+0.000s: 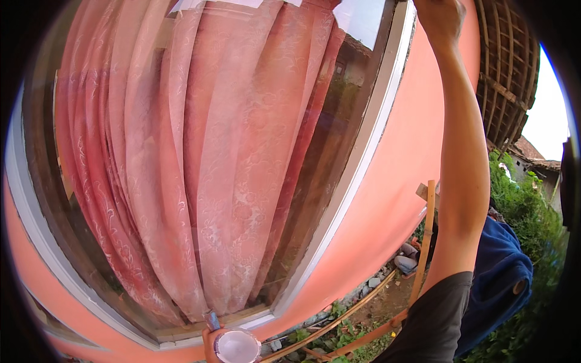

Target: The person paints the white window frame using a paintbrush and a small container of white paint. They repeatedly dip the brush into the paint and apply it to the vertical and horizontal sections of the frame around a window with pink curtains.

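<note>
My right hand is raised at the top edge, beside the upper part of the white window frame; its fingers are cut off, so what it holds is hidden. Low in the view, my left hand grips a small round container with whitish paint-like contents. A short bluish object, perhaps a handle, sticks up by that hand's fingers. Behind the window glass hang pink patterned curtains, and the glass carries reflections.
A salmon-coloured wall surrounds the window. Bamboo poles stand and lie at the lower right, near a blue cloth. A person's leg shows beyond them. Plants and a tiled roof's underside are at the right.
</note>
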Available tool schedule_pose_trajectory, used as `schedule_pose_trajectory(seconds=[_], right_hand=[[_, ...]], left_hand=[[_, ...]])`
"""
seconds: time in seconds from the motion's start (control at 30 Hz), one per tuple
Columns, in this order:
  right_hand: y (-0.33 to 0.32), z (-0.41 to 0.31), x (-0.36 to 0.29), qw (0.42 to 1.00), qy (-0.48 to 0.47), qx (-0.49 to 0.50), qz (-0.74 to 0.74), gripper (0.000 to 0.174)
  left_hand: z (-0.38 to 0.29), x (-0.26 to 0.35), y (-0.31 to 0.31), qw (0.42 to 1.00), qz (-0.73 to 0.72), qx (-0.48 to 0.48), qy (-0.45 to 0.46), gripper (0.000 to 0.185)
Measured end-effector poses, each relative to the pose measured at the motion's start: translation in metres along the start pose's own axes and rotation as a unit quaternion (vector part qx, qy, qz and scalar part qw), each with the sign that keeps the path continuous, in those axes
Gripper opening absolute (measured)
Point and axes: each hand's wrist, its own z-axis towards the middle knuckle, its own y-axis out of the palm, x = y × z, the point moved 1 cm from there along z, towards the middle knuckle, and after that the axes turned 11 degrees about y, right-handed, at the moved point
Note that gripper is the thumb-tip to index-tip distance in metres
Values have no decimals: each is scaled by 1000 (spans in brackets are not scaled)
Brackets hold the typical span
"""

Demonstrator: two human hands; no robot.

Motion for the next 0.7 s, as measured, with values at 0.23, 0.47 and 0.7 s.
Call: schedule_pose_trajectory(seconds=[0.23,0.47,0.7], right_hand=[[-15,-7,39,997,-9,-22,-67,25],[-15,-3,34,997,-18,-53,-56,20],[-18,4,35,988,25,-138,-61,19]], left_hand=[[0,-13,-3,998,39,-17,38,71],[3,-7,0,999,21,-22,19,70],[5,3,1,1000,-13,-1,-9,69]])
